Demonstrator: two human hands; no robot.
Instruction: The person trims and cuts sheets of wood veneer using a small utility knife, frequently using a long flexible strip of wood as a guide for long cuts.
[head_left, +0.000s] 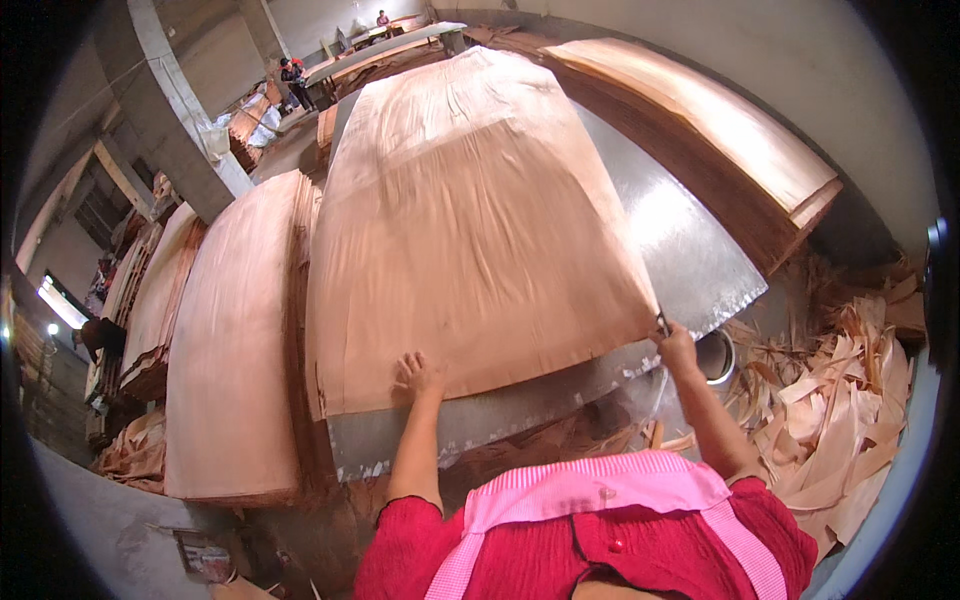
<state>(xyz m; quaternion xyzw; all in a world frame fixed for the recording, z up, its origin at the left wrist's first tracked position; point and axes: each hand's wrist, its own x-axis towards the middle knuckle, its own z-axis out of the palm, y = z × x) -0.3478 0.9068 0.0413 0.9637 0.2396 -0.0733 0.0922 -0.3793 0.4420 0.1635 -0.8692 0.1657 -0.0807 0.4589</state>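
Note:
A broad sheet of reddish-brown wood veneer (470,270) lies in front of me on a grey metal-topped table (480,415), its surface slightly rippled. Paler veneer shows at its far end and along its right edge. My left hand (418,376) rests flat on the sheet near its front edge, fingers spread. At the sheet's front right corner, my right hand (676,348) is closed around a small dark knife-like tool (663,324). Its tip is by the veneer's edge; the rest of the tool is hidden in my fist.
Tall veneer stacks stand close on the left (230,340) and at the far right (700,120). Torn veneer scraps (835,400) heap up at my right, beside a round metal-rimmed container (718,358). A concrete pillar (185,95) rises at the far left; people (296,84) are in the background.

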